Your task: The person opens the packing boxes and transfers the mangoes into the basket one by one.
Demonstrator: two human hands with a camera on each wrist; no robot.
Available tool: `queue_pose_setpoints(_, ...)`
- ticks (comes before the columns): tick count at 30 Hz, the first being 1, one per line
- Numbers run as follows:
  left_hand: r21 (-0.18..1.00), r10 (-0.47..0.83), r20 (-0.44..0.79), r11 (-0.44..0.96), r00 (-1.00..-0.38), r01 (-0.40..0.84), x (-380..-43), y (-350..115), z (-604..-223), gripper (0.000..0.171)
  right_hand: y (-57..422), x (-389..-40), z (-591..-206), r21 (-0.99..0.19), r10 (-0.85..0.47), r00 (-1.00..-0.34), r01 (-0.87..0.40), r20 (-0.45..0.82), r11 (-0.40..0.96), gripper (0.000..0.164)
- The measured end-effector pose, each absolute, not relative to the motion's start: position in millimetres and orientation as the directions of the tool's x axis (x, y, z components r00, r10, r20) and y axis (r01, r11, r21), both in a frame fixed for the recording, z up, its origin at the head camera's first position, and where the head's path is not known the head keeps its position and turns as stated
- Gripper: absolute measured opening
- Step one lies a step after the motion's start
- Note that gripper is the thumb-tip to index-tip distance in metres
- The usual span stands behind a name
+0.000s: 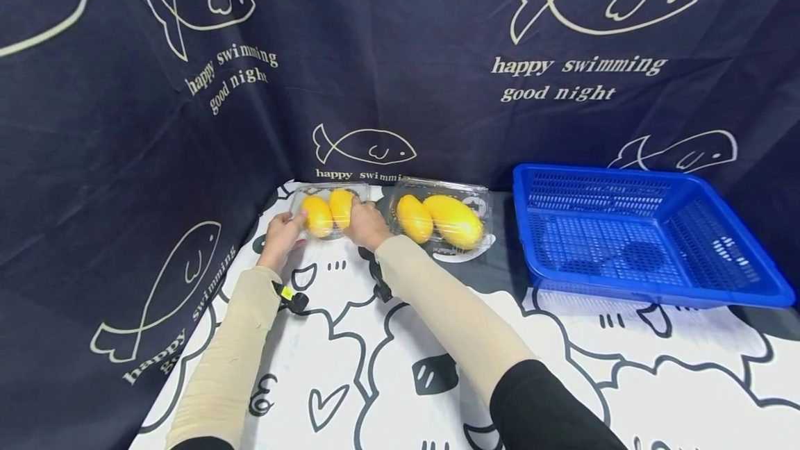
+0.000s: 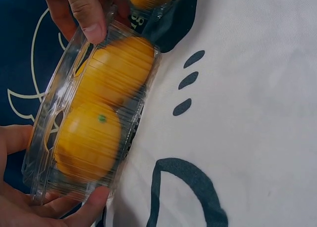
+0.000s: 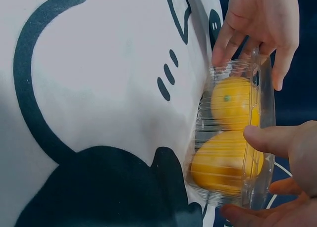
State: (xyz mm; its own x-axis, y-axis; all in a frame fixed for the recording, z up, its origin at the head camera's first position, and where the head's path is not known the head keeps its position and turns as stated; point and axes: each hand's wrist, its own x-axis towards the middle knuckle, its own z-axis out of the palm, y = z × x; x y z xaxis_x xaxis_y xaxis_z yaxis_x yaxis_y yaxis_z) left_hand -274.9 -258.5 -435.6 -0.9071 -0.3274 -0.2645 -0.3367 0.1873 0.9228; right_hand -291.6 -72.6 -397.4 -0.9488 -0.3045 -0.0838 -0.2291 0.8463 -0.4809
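A clear plastic clamshell box [image 3: 268, 101] holds two yellow mangoes [image 1: 317, 217], seen through its ribbed lid. My left hand [image 1: 282, 236] grips its left end, thumb at the front corner and fingers round the end. At the other end, my right hand [image 1: 367, 224] holds the box with its thumb [image 3: 267, 140] pressed on the lid side and the other fingers behind. Just right of this hand lies a second clear box [image 1: 484, 198] with two more mangoes [image 1: 456, 221] inside.
A blue plastic basket [image 1: 625, 283] with slotted walls stands on the right. Dark fabric [image 1: 437, 123] with fish drawings hangs behind and at the left. The tablecloth [image 1: 312, 346] is white with black cartoon outlines.
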Motion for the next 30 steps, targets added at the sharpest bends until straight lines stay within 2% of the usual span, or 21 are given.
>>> queue_pose_setpoints(8, 0.926, -0.340, -0.266, 0.170, -0.902, -0.337, -267, -259, -433, 0.074, -74, -289, -397, -0.519, -0.311, -0.948, -0.232, -0.069, 0.823, 0.078)
queue_pose_setpoints(14, 0.928, -0.341, -0.275, 0.150, -0.899, -0.341, -266, -259, -433, 0.074, -69, -288, -396, -0.529, -0.332, -0.943, -0.282, 0.002, 0.800, 0.072)
queue_pose_setpoints(30, 0.920, -0.363, -0.236, 0.214, -0.901, -0.328, -259, -254, -421, 0.073, -52, -289, -385, -0.623, -0.344, -0.939, -0.284, 0.026, 0.729, 0.073)
